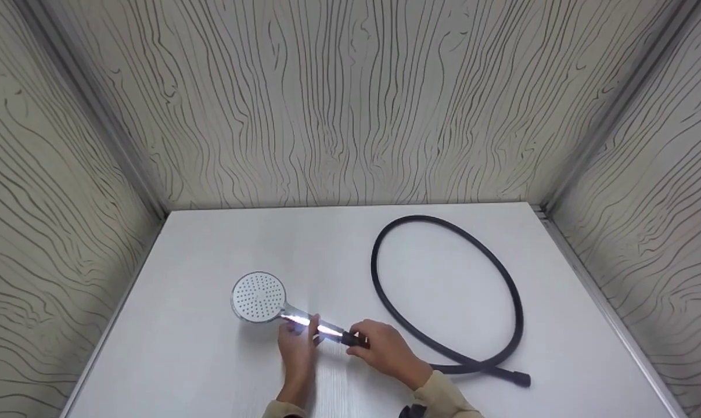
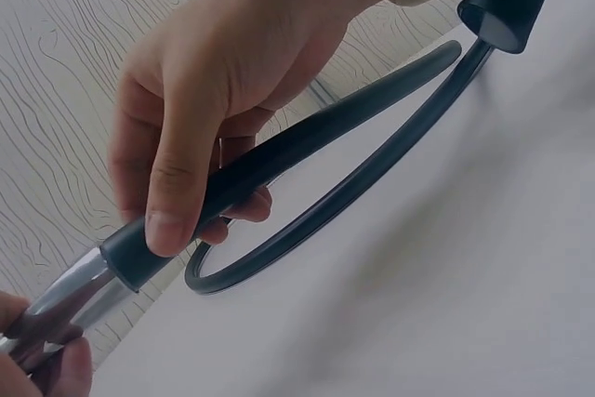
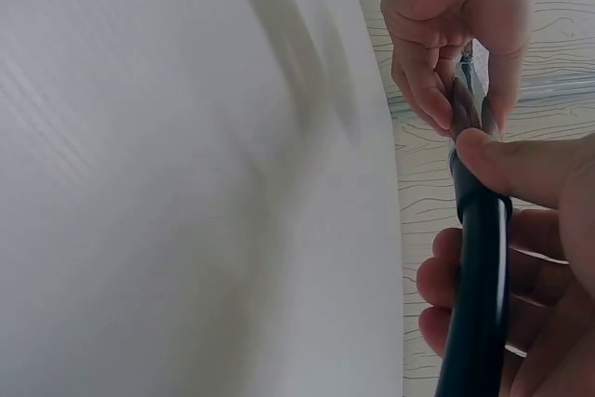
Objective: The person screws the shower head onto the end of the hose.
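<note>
A chrome shower head (image 1: 258, 297) with a round, white, dotted face is held over the table, its face turned up. My left hand (image 1: 297, 354) grips its shiny handle (image 3: 468, 104), fingers and thumb wrapped round it. The black collar (image 2: 135, 253) of a shower hose (image 1: 518, 302) meets the handle's lower end, in line with it. Just behind that joint, my right hand (image 1: 388, 351) holds the hose between thumb and fingers, the thumb lying along the collar in the left wrist view. Whether the thread has caught is hidden inside the collar.
The hose lies in a large loop on the right of the white table (image 1: 199, 249), crossing itself near its free end (image 1: 522, 379). Wood-grain panels (image 1: 350, 104) stand at the back and both sides. A black wrist mount (image 2: 507, 6) sits at the right sleeve.
</note>
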`<state>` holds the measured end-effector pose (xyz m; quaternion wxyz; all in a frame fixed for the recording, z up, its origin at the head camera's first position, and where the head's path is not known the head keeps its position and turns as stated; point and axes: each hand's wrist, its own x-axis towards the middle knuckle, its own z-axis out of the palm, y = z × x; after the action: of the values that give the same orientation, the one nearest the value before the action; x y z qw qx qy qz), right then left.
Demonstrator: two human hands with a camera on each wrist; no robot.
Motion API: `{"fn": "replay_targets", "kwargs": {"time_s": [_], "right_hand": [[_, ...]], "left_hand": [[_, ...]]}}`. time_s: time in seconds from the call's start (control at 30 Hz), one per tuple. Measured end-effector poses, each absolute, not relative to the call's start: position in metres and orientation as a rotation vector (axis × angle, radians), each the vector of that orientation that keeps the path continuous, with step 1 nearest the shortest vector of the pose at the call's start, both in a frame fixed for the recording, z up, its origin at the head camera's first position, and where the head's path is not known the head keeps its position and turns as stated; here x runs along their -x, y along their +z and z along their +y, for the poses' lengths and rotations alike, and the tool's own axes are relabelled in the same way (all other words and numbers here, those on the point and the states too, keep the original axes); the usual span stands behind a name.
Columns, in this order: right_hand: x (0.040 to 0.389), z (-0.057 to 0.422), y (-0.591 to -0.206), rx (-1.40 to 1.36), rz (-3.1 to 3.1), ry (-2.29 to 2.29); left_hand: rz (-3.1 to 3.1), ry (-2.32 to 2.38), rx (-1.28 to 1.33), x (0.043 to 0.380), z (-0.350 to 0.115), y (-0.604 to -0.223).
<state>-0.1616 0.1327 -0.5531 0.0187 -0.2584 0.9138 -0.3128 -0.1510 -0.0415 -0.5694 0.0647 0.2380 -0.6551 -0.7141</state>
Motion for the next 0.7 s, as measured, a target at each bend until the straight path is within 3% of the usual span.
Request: {"fn": "replay_targets", "kwargs": {"time_s": [0.7], "right_hand": [[0.1661, 0.1326, -0.5611, 0.737, 2.781, -1.064]], "left_hand": [[-1.982, -2.285, -0.666, 0.1535, -0.0466, -0.5752]]}}
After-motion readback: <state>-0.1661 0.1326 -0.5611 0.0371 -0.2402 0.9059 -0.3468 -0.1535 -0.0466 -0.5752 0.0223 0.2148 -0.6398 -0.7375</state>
